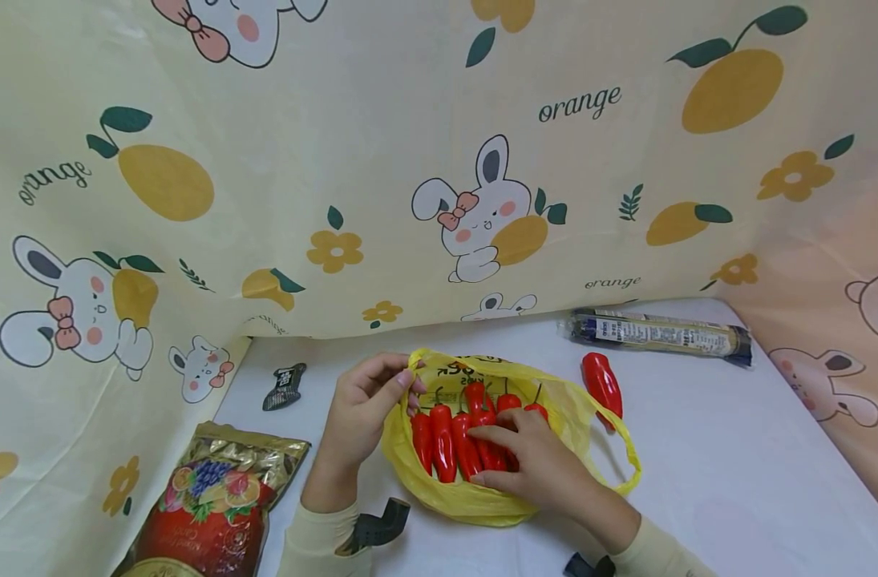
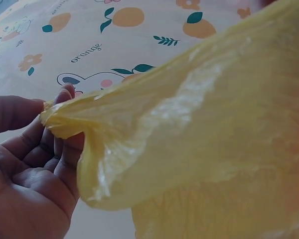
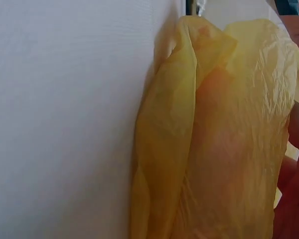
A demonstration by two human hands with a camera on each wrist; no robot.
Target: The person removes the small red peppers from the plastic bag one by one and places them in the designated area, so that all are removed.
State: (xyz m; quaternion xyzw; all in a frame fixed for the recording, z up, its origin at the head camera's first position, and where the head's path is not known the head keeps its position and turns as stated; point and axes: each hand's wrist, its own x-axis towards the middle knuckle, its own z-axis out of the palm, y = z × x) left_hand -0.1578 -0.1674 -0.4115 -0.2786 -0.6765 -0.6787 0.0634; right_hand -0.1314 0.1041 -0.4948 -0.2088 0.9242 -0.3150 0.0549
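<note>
A yellow plastic bag [image 1: 475, 513] lies with its mouth spread wide, and several shiny red chili peppers [image 1: 443, 445] with stems lie inside. At the bag's left rim, my left hand [image 1: 362, 409] pinches the plastic between thumb and fingers; the left wrist view shows the gathered edge [image 2: 57, 117] there. My right hand [image 1: 528, 465] reaches into the bag from the right, its thumb and index finger apart over the peppers. The right wrist view is mostly filled by the bag's side [image 3: 229, 149]. Right of the bag, one more red pepper [image 1: 601, 389] lies on the table, partly behind a bag handle.
A long wrapped package [image 1: 662, 335] lies at the back right. On the left are a small black packet [image 1: 285, 387] and a red and gold pouch [image 1: 215, 505] with fruit pictures. A printed cloth [image 1: 381, 160] hangs behind the white table [image 1: 734, 481].
</note>
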